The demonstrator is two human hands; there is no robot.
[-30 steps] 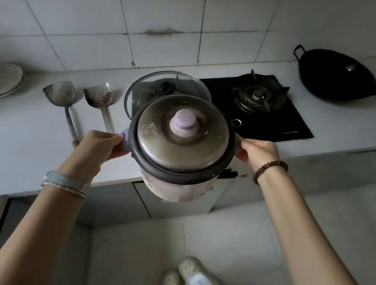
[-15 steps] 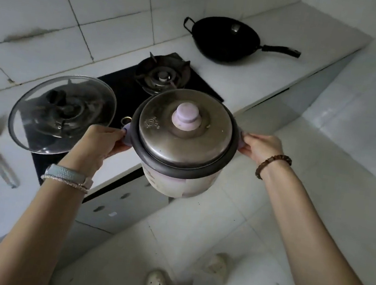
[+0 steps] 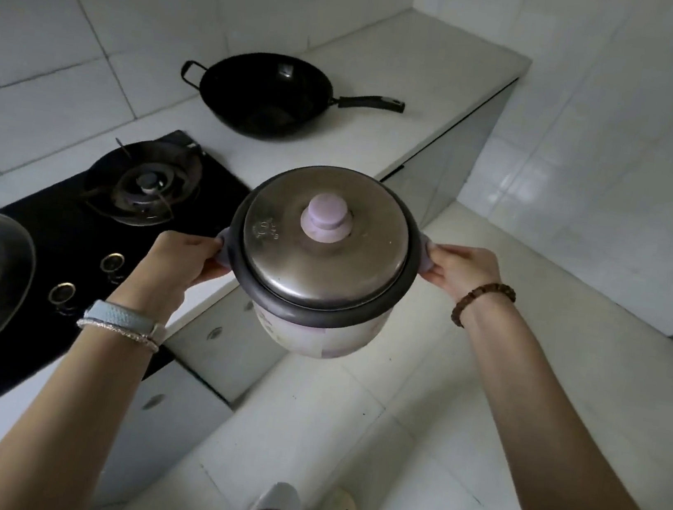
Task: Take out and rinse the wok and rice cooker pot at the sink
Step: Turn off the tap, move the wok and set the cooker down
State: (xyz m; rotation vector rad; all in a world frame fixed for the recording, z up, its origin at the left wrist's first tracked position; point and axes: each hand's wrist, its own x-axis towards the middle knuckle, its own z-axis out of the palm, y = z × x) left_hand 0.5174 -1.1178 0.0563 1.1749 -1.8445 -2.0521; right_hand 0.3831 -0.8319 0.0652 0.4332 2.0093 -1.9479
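Hands — left hand (image 3: 181,256) and right hand (image 3: 460,268) — grip the lidded rice cooker (image 3: 322,261) by its side handles.

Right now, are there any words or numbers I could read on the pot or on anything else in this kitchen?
No text here reads clearly.
Stamp on the lid of the rice cooker: a round mark with tiny letters, too blurred to read.
Print on the rice cooker's side: faint shapes, unreadable.
Small marks near the front edge of the hob: too small to read.
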